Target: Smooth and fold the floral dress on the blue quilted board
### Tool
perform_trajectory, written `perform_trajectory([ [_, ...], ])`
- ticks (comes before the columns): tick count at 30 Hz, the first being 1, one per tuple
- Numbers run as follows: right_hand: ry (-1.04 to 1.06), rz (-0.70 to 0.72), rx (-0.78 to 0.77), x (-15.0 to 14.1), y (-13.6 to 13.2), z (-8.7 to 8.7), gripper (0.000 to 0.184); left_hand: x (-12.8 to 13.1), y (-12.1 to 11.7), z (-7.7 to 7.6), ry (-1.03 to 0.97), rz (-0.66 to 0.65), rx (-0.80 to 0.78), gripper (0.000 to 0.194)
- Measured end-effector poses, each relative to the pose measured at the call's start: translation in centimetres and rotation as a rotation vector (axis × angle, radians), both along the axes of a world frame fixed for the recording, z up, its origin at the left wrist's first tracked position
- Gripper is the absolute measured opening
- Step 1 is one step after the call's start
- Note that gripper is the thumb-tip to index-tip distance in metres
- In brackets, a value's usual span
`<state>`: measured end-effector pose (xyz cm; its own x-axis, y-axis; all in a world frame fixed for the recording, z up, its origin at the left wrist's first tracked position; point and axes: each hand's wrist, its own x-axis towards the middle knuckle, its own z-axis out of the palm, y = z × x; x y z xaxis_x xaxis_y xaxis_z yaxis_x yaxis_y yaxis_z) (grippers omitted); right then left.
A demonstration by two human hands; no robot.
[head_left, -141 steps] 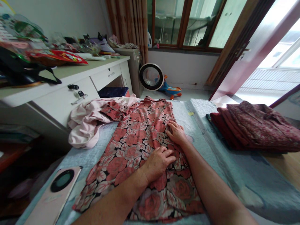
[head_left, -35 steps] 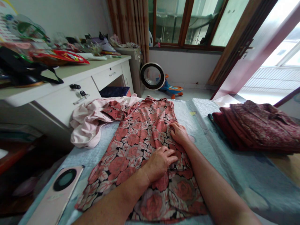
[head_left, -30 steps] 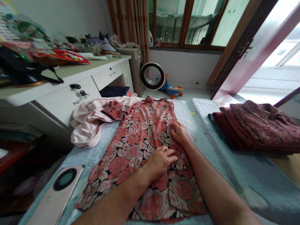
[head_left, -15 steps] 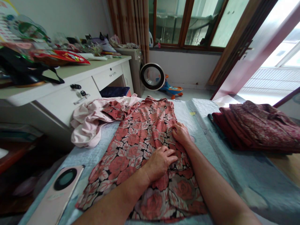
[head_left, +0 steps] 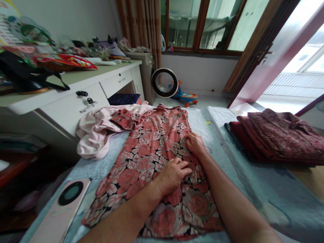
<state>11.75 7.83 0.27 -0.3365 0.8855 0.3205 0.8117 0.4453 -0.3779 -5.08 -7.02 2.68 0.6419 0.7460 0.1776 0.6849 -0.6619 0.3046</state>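
A floral shirt [head_left: 143, 162], red and grey on black, lies spread over the blue bed cover, its collar at the far end. One sleeve reaches left onto a crumpled pale pink garment [head_left: 92, 135]. My right hand [head_left: 196, 143] is closed at the shirt's right edge, fingers curled into the cloth. Nearer to me, my left hand [head_left: 174, 173] presses on the shirt right of its middle. Its fingers are bent around a bit of the fabric, and the fingertips are partly hidden.
Folded dark red clothes [head_left: 280, 138] are stacked at the right of the blue cover [head_left: 215, 125]. At the near left lies a pink phone [head_left: 58, 209]. A white desk [head_left: 101, 87] with clutter stands left; beyond are an open washer door [head_left: 165, 82] and a blue ride-on toy [head_left: 186, 97].
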Motion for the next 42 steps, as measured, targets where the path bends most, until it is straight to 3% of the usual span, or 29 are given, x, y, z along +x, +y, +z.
perform_trajectory([
  [42, 0.011, 0.024, -0.011, -0.06, 0.20, -0.44, 0.023, 0.06, -0.08, 0.33, 0.025, 0.008, 0.001, 0.029],
])
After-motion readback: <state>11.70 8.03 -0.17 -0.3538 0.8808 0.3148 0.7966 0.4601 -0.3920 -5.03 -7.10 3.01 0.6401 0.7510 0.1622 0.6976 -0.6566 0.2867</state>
